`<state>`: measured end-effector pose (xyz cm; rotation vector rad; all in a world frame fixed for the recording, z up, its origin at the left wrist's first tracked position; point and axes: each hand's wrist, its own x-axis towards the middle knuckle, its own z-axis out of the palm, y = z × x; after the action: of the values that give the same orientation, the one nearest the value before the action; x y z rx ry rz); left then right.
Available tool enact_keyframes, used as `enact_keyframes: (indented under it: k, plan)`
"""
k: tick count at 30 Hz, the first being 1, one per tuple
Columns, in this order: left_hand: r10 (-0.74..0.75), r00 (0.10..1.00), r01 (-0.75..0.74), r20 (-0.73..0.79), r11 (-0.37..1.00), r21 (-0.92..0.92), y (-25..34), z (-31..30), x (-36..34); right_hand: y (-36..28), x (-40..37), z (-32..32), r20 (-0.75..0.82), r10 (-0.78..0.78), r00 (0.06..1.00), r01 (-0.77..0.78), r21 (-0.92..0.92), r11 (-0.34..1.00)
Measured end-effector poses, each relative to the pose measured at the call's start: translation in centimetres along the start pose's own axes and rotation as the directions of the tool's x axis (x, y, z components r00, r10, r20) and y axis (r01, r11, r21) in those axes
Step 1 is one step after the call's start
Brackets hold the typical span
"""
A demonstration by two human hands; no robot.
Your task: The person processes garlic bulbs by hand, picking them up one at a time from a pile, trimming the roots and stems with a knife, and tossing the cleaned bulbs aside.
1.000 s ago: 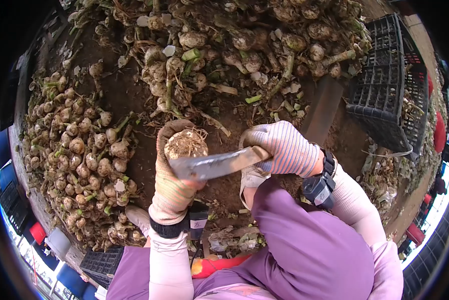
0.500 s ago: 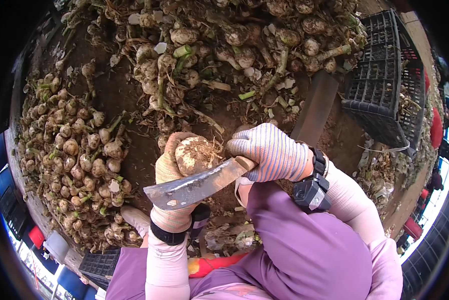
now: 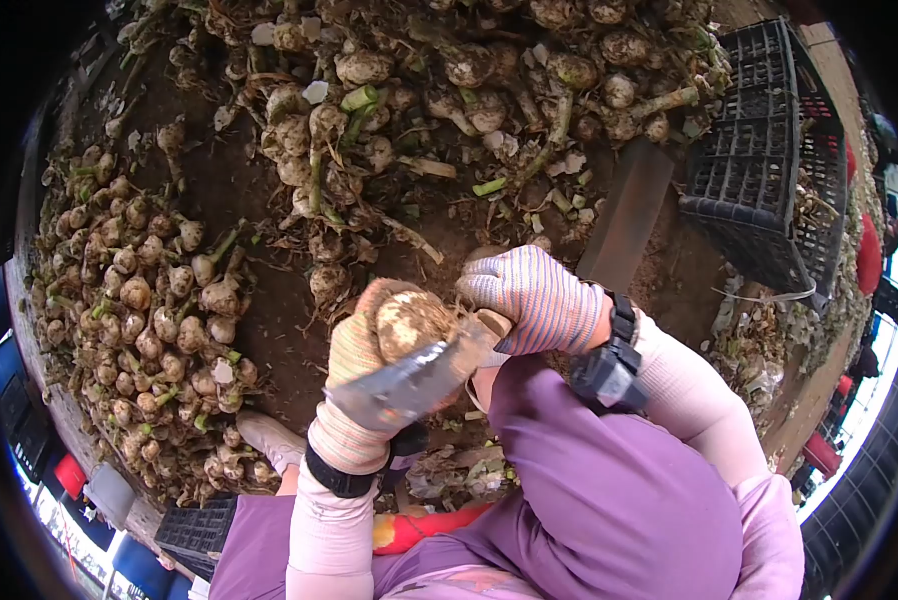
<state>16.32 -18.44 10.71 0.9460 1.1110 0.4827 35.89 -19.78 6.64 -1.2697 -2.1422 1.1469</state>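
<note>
My left hand, in a knit glove, is wrapped round a dirt-streaked garlic bulb with roots on its right side. In my striped-gloved right hand is the wooden handle of a broad-bladed knife. Its blade points left, crossing in front of my left palm and the bulb's lower edge, and is slightly blurred. The fingers of my right hand are close to the bulb's roots.
Untrimmed garlic with stalks is heaped ahead. Trimmed bulbs form a pile at left. A black plastic crate stands at right, near a flat dark metal strip. Another black crate is at lower left.
My left hand has moved slightly right with the bulb, toward my right hand. The knife blade has shifted right and now overlaps the bulb's lower edge.
</note>
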Motion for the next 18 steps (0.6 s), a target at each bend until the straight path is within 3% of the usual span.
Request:
enact_keyframes:
  k: [1, 2, 3, 5, 7, 9, 10, 11, 13, 14, 15, 16, 17, 18]
  plan:
    - [-0.009, 0.999, 0.003, 0.036, 0.984, 0.176, 0.0, 0.2, -0.1, 0.6, -0.2, 0.4, -0.026, -0.054, 0.998, 0.054, 0.005, 0.999]
    - [0.105, 0.988, -0.132, 0.110, 0.952, 0.276, -0.4, -0.1, -0.2, 1.2, -0.3, 0.7, -0.051, -0.107, 0.993, 0.108, 0.009, 0.994]
    - [0.105, 0.988, -0.132, 0.115, 0.954, 0.270, -0.6, -0.2, -0.1, 1.7, -0.4, 0.9, -0.049, -0.102, 0.994, 0.102, 0.006, 0.995]
    - [-0.136, 0.974, 0.122, 0.182, 0.989, 0.088, -0.9, -0.3, 0.0, 2.7, -0.4, 1.3, -0.080, -0.180, 0.980, 0.183, 0.035, 0.982]
    - [-0.140, 0.970, 0.131, 0.196, 0.990, 0.058, -0.6, -0.7, -0.2, 3.7, -0.6, 1.5, -0.082, -0.203, 0.976, 0.207, 0.044, 0.977]
    - [-0.091, 0.896, 0.005, 0.434, 0.981, 0.194, 0.6, -1.6, -1.0, 5.5, -1.3, 1.4, -0.127, 0.114, 0.985, -0.114, 0.003, 0.993]
    - [-0.012, 0.907, 0.020, 0.420, 1.000, -0.015, 0.7, -0.7, -1.9, 6.4, -2.0, 0.9, -0.132, 0.195, 0.972, -0.213, -0.139, 0.967]
    - [-0.051, 0.881, 0.102, 0.470, 0.991, -0.082, 1.1, -1.0, -2.1, 6.5, -2.5, 0.6, -0.260, 0.131, 0.957, -0.160, -0.095, 0.982]
    - [-0.033, 0.981, 0.071, 0.190, 0.978, -0.199, 2.2, -0.3, -2.1, 5.1, -2.9, -0.4, -0.305, 0.194, 0.933, -0.191, 0.040, 0.981]
    - [-0.329, 0.935, 0.315, 0.129, 0.608, -0.729, 1.2, -0.2, -1.1, 4.2, -2.4, -0.6, -0.364, 0.168, 0.916, -0.143, 0.096, 0.985]
    - [-0.224, 0.963, 0.252, 0.149, 0.551, -0.795, -0.1, -1.3, 0.2, 3.4, -2.4, -0.8, -0.335, 0.225, 0.915, -0.196, 0.118, 0.973]
    - [0.008, 0.995, 0.064, 0.095, 0.690, -0.721, -0.8, -2.0, 0.4, 2.9, -2.2, -0.9, -0.301, 0.272, 0.914, -0.235, 0.153, 0.960]
    - [0.240, 0.968, -0.143, 0.074, 0.769, -0.623, -0.6, -2.2, 0.6, 2.6, -2.2, -0.7, -0.264, 0.321, 0.910, -0.277, 0.191, 0.942]
    - [0.302, 0.953, -0.243, 0.029, 0.817, -0.522, 0.2, -2.0, 0.6, 2.4, -2.2, -0.3, -0.261, 0.324, 0.909, -0.278, 0.196, 0.940]
